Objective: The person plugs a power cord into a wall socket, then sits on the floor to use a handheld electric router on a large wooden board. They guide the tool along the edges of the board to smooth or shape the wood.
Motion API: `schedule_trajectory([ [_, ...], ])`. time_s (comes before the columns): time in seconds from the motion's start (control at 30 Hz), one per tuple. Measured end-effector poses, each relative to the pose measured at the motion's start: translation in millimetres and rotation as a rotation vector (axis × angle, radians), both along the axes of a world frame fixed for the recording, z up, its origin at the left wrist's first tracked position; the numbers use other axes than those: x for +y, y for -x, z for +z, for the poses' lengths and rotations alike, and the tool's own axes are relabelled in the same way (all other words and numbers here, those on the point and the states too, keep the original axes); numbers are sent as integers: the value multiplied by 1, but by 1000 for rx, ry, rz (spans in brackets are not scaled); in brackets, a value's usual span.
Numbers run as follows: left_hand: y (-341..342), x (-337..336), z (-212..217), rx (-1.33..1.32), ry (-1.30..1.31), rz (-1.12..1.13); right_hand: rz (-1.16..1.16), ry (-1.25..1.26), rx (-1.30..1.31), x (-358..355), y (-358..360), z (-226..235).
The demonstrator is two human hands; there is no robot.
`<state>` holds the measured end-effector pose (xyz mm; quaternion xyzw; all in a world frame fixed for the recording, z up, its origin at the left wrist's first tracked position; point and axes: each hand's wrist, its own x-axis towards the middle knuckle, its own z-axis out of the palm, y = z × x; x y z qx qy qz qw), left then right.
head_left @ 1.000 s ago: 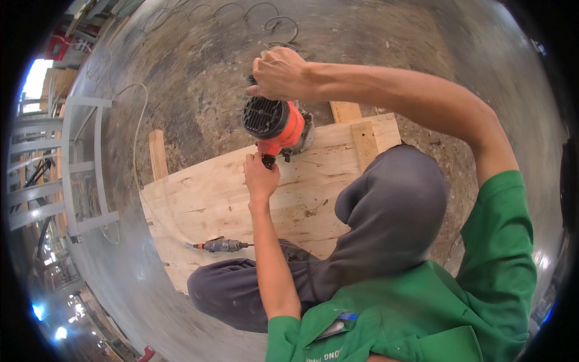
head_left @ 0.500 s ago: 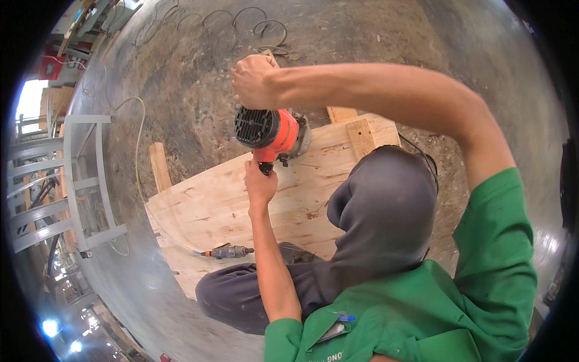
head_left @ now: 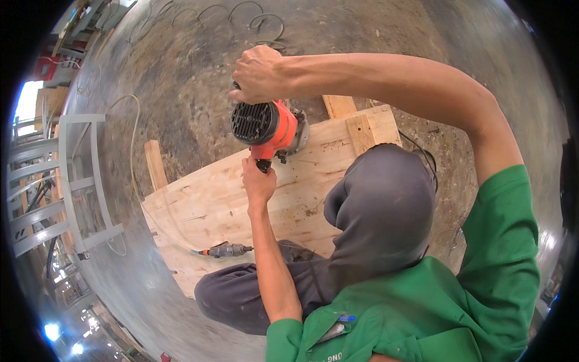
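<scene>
An orange and black wood router (head_left: 281, 130) rests at the far edge of a pale wooden board (head_left: 208, 208), its metal base partly hidden by the motor housing. My left hand (head_left: 259, 183) is closed around the near handle, over the board. Beyond the router, my right hand (head_left: 259, 73) is wrapped round the far handle, whose dark end shows below the fingers. That arm reaches across from the right, bent at the elbow. Which part of the board the cutter touches is hidden.
A slim air tool (head_left: 225, 250) with a thin hose lies on the board near my folded leg (head_left: 235, 298). Wood strips (head_left: 360, 134) lie on and beneath the board. A grey metal frame (head_left: 69, 181) stands at left. A dark cable (head_left: 265, 27) coils across the floor.
My right hand has shifted slightly away from me and its elbow outward to the right. Both hands keep their hold on the router. The whole view has shifted a little.
</scene>
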<state>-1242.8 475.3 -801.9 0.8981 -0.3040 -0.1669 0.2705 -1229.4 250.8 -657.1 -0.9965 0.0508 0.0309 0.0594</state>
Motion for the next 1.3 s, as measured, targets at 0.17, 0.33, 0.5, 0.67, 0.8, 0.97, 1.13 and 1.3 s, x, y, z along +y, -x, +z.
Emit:
schedule_trajectory([
  [0.17,-1,5,-1,-72,16,-25,493,243,-449,-18,12,-15],
  [0.33,5,-3,-2,-21,29,-48,331,160,-409,-15,6,-33],
  [0.5,6,-3,-6,-10,84,-55,-63,156,23,6,-10,-15],
  [0.67,0,5,-6,4,84,-45,553,138,-473,-23,13,-15],
  [0.8,2,-3,-3,-20,88,-66,341,166,-580,-14,12,-31],
  [0.97,4,-7,0,16,88,-57,-80,192,-40,11,-7,-16],
  [1.13,2,2,5,0,83,-34,576,127,-521,-17,10,-14],
  [1.3,3,-3,-4,-53,40,-82,246,157,-381,-11,6,-26],
])
